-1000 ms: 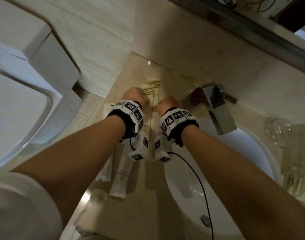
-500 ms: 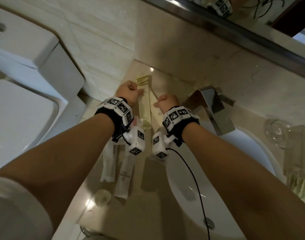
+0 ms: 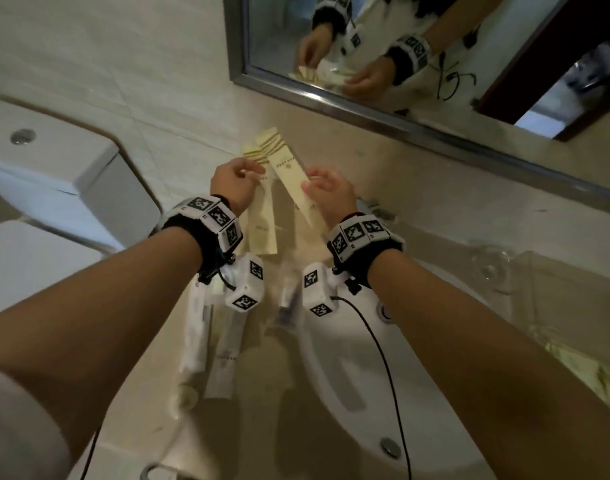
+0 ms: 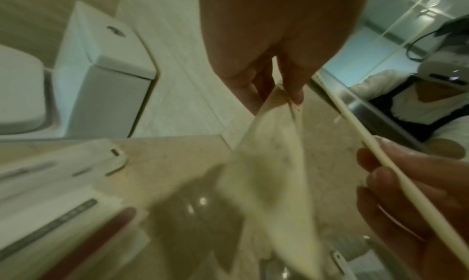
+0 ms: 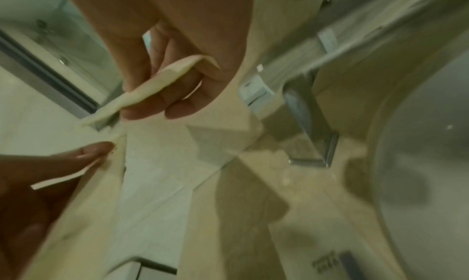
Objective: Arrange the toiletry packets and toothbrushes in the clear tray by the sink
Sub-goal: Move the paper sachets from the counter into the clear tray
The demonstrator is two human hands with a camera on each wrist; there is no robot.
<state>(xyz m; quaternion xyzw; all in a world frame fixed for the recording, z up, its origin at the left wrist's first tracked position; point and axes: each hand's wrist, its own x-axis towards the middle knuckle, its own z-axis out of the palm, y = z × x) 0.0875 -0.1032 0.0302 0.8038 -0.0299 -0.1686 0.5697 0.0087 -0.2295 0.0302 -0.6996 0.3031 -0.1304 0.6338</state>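
Observation:
Each hand holds one long cream toiletry packet above the counter, in front of the mirror. My left hand (image 3: 251,172) pinches the left packet (image 3: 262,223) near its top, and the packet hangs down; the pinch (image 4: 284,97) shows close up on the packet (image 4: 269,164). My right hand (image 3: 312,183) grips the second cream packet (image 3: 288,169), which slants up to the left; its fingers (image 5: 162,101) curl round that packet (image 5: 149,87). Two white packets (image 3: 210,344) lie on the counter under my left wrist. The clear tray (image 3: 534,306) stands right of the sink.
The white basin (image 3: 359,386) lies below my right forearm, and the chrome faucet (image 5: 307,123) is behind it. A glass (image 3: 490,270) stands by the tray, which holds yellowish packets (image 3: 587,368). A toilet tank (image 3: 64,174) is at the left and a mirror (image 3: 435,46) above.
Both hands have risen from the counter with the cream packets and drawn them apart. The view has tilted up toward the mirror.

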